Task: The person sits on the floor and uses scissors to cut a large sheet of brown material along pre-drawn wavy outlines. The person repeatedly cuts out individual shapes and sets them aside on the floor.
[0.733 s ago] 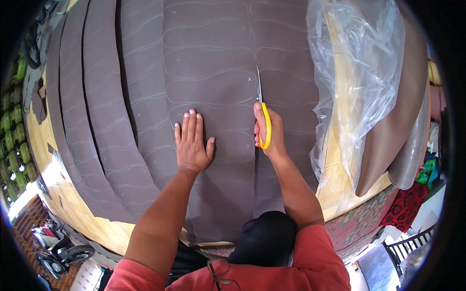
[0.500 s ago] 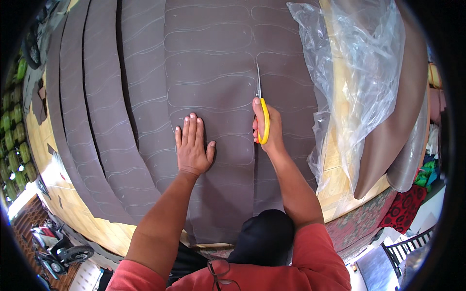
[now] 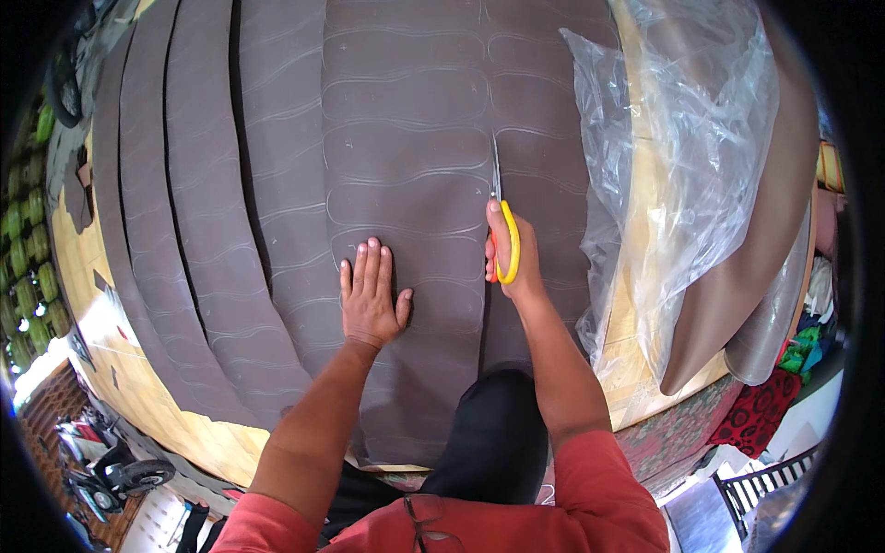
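Head view shows the right hand (image 3: pixel 509 251) closed around the yellow loops of a pair of scissors (image 3: pixel 501 221), thumb through the upper loop and fingers curled tight on the handle. The long axis of the scissors runs close to the 12-to-6 o'clock line: the handles sit inside the fist toward 6 o'clock, and the slim steel blades stick out of the hand toward 12 o'clock, tips aimed away from the person. The blades look nearly together, with only a thin metal sliver showing; whether they are fully shut cannot be told. They lie on a cut line in a large grey-brown sheet (image 3: pixel 406 138), which is marked with pale wavy outlines in rows.

At about 9 o'clock from the scissors, near but apart, the left hand (image 3: pixel 371 297) lies flat on the same sheet, palm down, fingers straight and close together, pointing toward 12 o'clock and holding nothing.

Further toward 9 o'clock, more long strips of grey sheet (image 3: pixel 194 212) lie side by side on a pale wooden table (image 3: pixel 120 369). At about 3 o'clock from the right hand, a crumpled clear plastic bag (image 3: pixel 682 157) lies over the table edge, with a curved brown sheet (image 3: pixel 784 230) beyond it.
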### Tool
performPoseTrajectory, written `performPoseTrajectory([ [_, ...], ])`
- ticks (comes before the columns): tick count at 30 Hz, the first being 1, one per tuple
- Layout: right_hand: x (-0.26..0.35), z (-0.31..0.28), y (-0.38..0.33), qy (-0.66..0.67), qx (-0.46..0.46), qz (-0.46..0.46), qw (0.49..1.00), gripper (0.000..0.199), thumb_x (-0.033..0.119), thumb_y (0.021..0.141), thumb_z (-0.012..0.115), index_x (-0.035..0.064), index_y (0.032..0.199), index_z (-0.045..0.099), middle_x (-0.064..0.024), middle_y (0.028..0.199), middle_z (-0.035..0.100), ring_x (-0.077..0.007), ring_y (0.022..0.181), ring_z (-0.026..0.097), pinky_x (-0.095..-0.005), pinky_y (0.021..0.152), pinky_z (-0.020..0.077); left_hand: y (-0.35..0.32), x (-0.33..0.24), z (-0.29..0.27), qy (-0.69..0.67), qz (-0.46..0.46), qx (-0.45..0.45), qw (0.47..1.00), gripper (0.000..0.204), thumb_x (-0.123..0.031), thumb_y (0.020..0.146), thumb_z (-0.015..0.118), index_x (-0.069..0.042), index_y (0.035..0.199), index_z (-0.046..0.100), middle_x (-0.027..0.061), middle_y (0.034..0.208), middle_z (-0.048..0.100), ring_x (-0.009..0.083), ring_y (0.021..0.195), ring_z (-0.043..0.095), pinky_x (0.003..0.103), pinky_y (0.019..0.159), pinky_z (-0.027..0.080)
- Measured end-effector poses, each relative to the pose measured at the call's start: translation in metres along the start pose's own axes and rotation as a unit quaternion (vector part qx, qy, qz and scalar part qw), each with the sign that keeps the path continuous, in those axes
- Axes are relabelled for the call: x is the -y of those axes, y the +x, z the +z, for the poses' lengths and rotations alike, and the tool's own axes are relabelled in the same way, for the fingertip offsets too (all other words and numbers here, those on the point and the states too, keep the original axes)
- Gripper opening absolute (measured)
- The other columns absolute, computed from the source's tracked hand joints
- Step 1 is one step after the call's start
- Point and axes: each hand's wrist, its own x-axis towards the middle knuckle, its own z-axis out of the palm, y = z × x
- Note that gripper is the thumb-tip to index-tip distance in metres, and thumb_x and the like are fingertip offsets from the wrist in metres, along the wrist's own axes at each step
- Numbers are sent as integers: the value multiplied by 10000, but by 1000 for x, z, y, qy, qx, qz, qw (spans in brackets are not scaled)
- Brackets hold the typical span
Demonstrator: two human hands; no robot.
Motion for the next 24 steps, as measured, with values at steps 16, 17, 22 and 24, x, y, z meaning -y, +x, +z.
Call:
performPoseTrajectory([
  [16, 18, 8, -7, 0, -10, 29, 1000, 542, 574, 940, 583, 48, 815, 544, -17, 564, 480, -96, 420, 482, -256, 396, 429, -11, -2, -3, -12, -24, 30, 999, 730, -436, 929, 519, -44, 1517, 338, 155, 1610, 260, 309, 1508, 194, 538, 1210, 113],
  [17, 23, 8, -6, 0, -9, 16, 1000, 546, 576, 939, 583, 45, 819, 545, -18, 566, 483, -96, 422, 484, -256, 400, 432, -3, -3, -4, -14, -27, 20, 999, 725, -435, 925, 525, -43, 1510, 351, 157, 1604, 270, 311, 1503, 205, 539, 1206, 121],
  [22, 15, 4, -7, 15, 4, 21, 1000, 503, 533, 958, 580, 53, 814, 542, -20, 575, 495, -89, 429, 484, -260, 403, 418, 127, 20, -53, -61, -14, -19, 998, 656, -366, 931, 581, -59, 1481, 398, 183, 1554, 348, 350, 1457, 296, 539, 1185, 168],
  [24, 19, 4, -2, 5, 12, 6, 1000, 482, 505, 971, 575, 55, 805, 533, -17, 575, 492, -87, 431, 482, -258, 404, 411, 208, 24, -69, -45, 28, -148, 988, 620, -350, 969, 532, -70, 1499, 375, 187, 1578, 311, 358, 1484, 243, 565, 1190, 145],
])
